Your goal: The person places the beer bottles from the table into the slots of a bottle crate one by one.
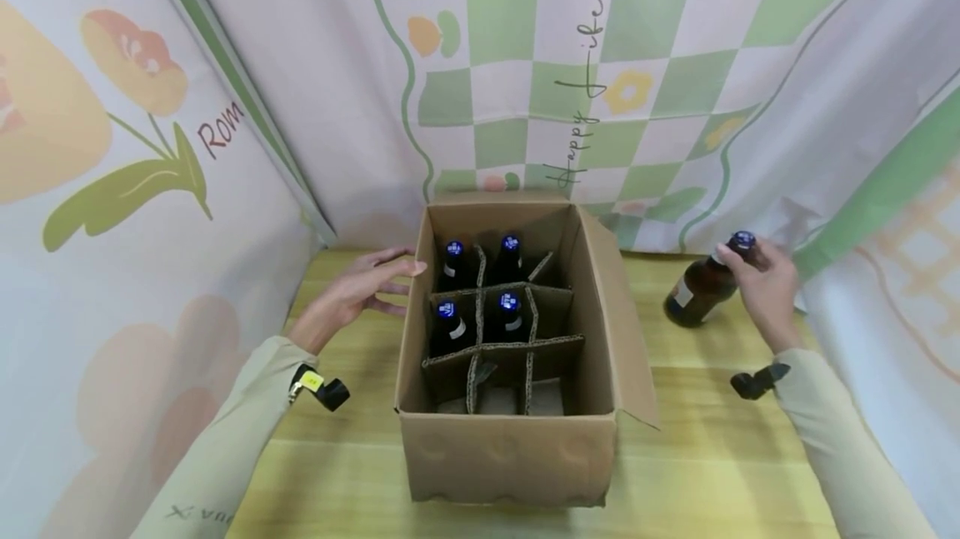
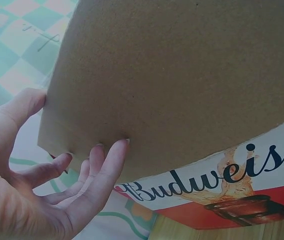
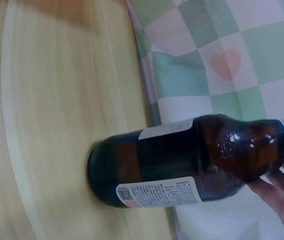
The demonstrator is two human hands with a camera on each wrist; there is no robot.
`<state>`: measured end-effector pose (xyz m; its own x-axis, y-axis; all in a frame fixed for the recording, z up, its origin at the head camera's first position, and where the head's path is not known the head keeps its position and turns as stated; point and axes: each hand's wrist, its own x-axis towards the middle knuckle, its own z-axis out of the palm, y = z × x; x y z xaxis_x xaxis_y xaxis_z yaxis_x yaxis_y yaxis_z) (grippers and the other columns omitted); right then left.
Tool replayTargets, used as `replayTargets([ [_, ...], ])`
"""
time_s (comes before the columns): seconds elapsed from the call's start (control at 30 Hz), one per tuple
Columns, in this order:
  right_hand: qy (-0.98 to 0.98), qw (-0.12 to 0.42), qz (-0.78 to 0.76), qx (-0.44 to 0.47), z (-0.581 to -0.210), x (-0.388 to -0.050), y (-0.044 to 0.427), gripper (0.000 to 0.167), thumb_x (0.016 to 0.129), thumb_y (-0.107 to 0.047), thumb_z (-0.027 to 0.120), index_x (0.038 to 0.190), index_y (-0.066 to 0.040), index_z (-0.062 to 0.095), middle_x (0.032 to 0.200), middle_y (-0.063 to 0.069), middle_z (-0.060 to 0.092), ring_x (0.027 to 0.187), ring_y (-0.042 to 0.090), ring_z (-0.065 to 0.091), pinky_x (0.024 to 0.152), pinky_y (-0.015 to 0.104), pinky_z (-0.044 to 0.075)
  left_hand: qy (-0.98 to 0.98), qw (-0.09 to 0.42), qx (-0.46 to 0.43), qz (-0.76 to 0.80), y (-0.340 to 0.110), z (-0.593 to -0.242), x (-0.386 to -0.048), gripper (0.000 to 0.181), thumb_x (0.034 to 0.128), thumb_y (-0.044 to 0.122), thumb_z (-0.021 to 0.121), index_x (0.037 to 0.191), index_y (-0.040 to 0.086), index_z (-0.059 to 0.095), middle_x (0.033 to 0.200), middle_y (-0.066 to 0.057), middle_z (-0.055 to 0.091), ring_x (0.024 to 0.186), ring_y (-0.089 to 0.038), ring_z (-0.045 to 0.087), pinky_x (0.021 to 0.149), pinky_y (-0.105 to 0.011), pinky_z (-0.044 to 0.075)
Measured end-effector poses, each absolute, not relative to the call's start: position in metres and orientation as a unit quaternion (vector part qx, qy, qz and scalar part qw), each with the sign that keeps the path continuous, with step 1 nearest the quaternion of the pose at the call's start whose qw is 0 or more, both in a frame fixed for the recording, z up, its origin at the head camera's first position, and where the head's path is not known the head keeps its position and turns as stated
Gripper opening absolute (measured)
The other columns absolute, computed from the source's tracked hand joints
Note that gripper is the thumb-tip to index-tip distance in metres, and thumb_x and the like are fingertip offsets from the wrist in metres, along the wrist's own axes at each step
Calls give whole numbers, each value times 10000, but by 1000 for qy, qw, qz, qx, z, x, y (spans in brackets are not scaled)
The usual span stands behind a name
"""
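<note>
A cardboard box (image 1: 510,460) with dividers stands on the table, its top open. Four of its cells would be too many to list, so several blue-capped brown bottles, among them one beer bottle (image 1: 447,331), stand in its left and middle cells. My left hand (image 1: 367,285) touches the box's left side, fingers extended; in the left wrist view the fingertips rest on a brown flap (image 2: 182,75). At the right, my right hand (image 1: 767,285) grips another beer bottle (image 1: 701,293) by its neck. That bottle (image 3: 167,165) shows a white label, its base at the table.
A wooden table (image 1: 697,472) carries the box. Patterned curtain (image 1: 570,64) hangs behind and at both sides. The box's right flap (image 1: 622,322) sticks outward. Black wrist devices sit on both sleeves.
</note>
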<state>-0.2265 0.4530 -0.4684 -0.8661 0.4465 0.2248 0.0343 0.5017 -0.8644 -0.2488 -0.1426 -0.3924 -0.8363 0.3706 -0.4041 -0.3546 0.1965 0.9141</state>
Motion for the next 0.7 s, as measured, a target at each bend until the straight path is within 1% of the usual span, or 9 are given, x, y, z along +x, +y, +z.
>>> replayTargets([
  [0.1, -841, 202, 490, -108, -469, -224, 453, 466, 1012, -297, 709, 1393, -39, 631, 1031, -374, 620, 997, -129, 595, 850, -18, 478, 719, 287, 5, 633, -143, -392, -249, 824, 974, 321, 726, 1660, 165, 296, 1607, -200, 451, 1402, -460, 493, 923, -462, 650],
  [0.2, -828, 205, 513, -94, -468, -222, 452, 434, 1021, -234, 697, 1397, -28, 628, 1041, -376, 648, 1001, -134, 616, 881, -19, 475, 718, 289, 7, 633, -143, -393, -249, 828, 975, 325, 726, 1661, 164, 293, 1607, -200, 450, 1405, -458, 489, 931, -465, 647],
  [0.27, -822, 214, 520, -95, -467, -221, 450, 409, 1013, -204, 706, 1369, -12, 643, 1015, -368, 663, 970, -131, 630, 875, -11, 488, 718, 290, 6, 633, -143, -393, -249, 823, 974, 324, 729, 1659, 169, 300, 1603, -200, 456, 1404, -456, 491, 936, -469, 644],
  [0.33, -820, 222, 518, -101, -465, -220, 446, 367, 998, -198, 728, 1328, -46, 677, 981, -363, 672, 936, -131, 641, 854, -5, 500, 717, 291, 5, 633, -142, -393, -249, 817, 974, 320, 729, 1657, 175, 307, 1600, -198, 460, 1403, -456, 493, 938, -471, 644],
  [0.4, -822, 231, 510, -109, -463, -219, 441, 351, 979, -199, 754, 1290, -45, 701, 943, -360, 675, 902, -132, 651, 830, 1, 514, 718, 291, 5, 633, -142, -393, -248, 815, 975, 318, 726, 1658, 175, 304, 1600, -198, 460, 1403, -457, 493, 936, -471, 644],
  [0.47, -819, 235, 510, -118, -461, -219, 437, 376, 960, -197, 779, 1283, -21, 706, 913, -351, 683, 876, -127, 665, 813, 12, 527, 718, 290, 5, 633, -142, -392, -248, 814, 975, 316, 723, 1658, 174, 304, 1601, -197, 460, 1404, -459, 491, 932, -471, 646],
  [0.7, -802, 233, 531, -143, -456, -224, 433, 476, 916, -216, 830, 1321, -10, 689, 880, -342, 703, 845, -126, 686, 785, 36, 548, 718, 290, 1, 633, -142, -393, -250, 829, 968, 327, 729, 1659, 165, 300, 1611, -186, 450, 1409, -450, 488, 923, -467, 650],
])
